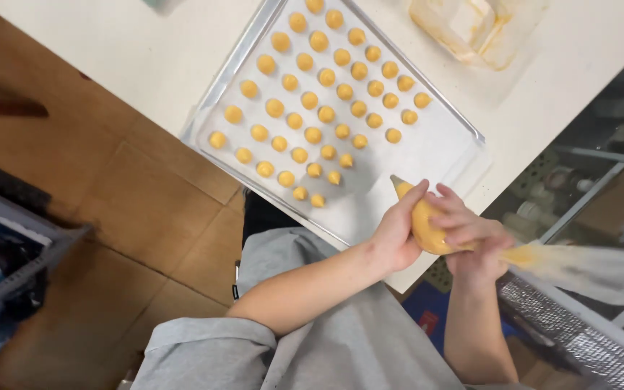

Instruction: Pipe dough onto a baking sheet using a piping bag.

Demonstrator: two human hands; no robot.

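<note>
I note both hands closed on the piping bag (427,224): left hand (396,235) wraps its front, right hand (474,242) clamps the twisted rear. Its long axis runs right to left, nozzle aimed far-left at the tray's (427,155) bare near corner, just right of the dough mounds (317,200) on the desk (146,58).

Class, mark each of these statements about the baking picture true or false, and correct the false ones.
1. Both hands grip the clear piping bag of orange batter. True.
2. The metal baking tray is completely filled with orange dots. False: its near right part is bare.
3. The left hand holds the bag close to its tip. True.
4. The right hand rests flat on the white table. False: it clasps the bag.
</note>
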